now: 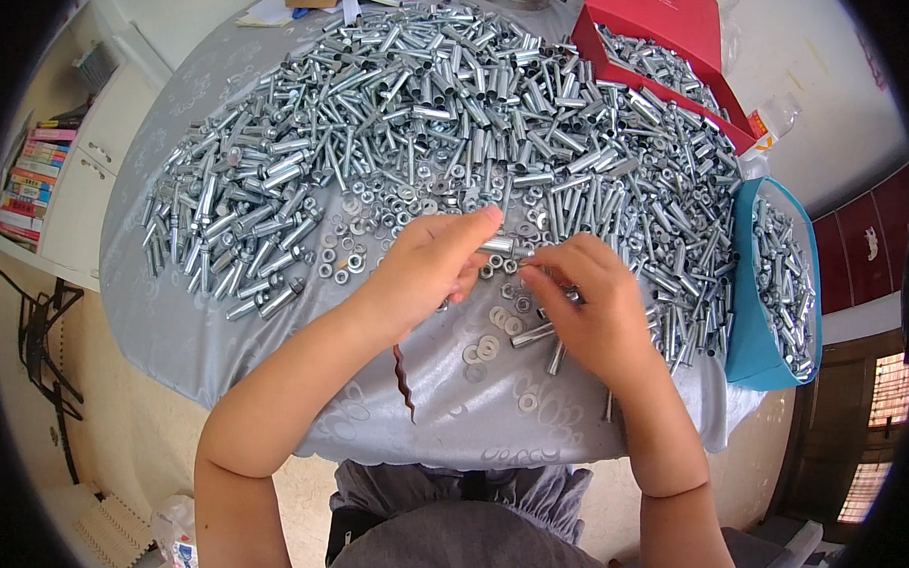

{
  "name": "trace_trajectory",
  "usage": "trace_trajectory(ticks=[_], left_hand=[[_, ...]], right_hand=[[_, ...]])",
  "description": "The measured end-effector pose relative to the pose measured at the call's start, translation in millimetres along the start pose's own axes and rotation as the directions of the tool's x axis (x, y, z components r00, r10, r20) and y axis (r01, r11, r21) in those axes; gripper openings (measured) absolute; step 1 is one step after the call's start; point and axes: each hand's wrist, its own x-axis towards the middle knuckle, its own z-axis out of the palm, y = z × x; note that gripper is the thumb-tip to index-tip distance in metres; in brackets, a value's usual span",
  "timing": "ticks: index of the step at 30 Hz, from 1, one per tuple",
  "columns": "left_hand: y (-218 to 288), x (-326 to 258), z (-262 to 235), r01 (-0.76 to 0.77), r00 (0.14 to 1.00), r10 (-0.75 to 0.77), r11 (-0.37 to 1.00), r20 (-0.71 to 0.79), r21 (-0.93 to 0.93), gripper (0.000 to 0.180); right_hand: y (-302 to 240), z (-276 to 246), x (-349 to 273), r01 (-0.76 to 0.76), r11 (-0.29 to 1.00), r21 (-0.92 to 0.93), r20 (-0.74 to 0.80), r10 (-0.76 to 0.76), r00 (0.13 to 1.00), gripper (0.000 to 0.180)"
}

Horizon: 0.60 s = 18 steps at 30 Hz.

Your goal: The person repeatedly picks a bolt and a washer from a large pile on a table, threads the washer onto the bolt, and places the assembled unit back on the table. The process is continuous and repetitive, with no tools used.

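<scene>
Between the thumb and fingers of my left hand (420,258) lies a shiny metal sleeve anchor (498,244), held roughly level above the table. My right hand (609,304) is closed in a pinch at the anchor's right end. Whatever small part sits between those fingertips is too small to make out. Below and around both hands are loose hex nuts (342,276) and flat washers (488,346). A few metal sleeves (533,336) lie partly under my right hand.
A large heap of bolts and sleeves (451,84) covers the far side of the cloth-covered table (261,367). Assembled anchors (261,242) lie at left. A red box (608,54) and a blue-green box (742,294), both full of metal parts, stand at right. A wavy brown strip (403,382) lies near.
</scene>
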Motion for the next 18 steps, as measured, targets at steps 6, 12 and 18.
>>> trace_trajectory(ticks=[6,12,18], left_hand=[[-0.9,-2.9,0.6,0.049,0.998,-0.05,0.998,0.037,0.044,0.039],[-0.5,-2.6,1.4,0.071,0.996,-0.072,0.997,0.057,0.018,0.039],[3.0,-4.3,6.4,0.083,0.995,-0.087,0.995,0.058,0.055,0.036]], right_hand=[[-12.8,-14.4,1.5,-0.001,0.957,0.29,-0.036,0.012,0.999,0.008],[-5.9,-8.5,-2.1,-0.244,0.807,0.538,0.109,0.221,0.969,0.01],[-7.1,-10.6,-1.9,-0.425,0.526,0.736,0.3,0.31,0.902,0.009]])
